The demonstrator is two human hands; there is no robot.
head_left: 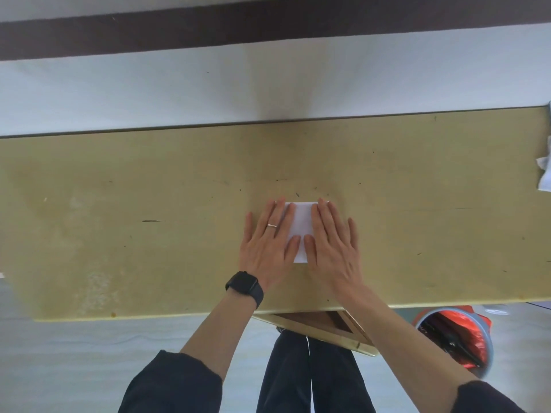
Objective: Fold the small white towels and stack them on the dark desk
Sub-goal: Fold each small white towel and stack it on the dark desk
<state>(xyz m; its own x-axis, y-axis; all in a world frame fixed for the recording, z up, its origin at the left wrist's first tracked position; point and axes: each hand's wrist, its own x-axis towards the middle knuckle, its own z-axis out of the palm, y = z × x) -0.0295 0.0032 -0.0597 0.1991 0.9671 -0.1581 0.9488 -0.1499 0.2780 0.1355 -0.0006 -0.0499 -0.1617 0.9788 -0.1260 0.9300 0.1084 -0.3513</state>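
My left hand and right hand lie flat, fingers straight, pressing the folded towel onto the desk; its visible strip runs along and between the fingers. A crumpled towel lies well right of my right fingers.

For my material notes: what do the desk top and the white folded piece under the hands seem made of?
Tan desk top: probably matte laminate or painted wood, scuffed and scratched. Small white folded rectangle: thin cloth or paper, too overexposed to tell.

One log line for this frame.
left hand: flat on small folded white towel | right hand: flat on it | crumpled white cloth: far right
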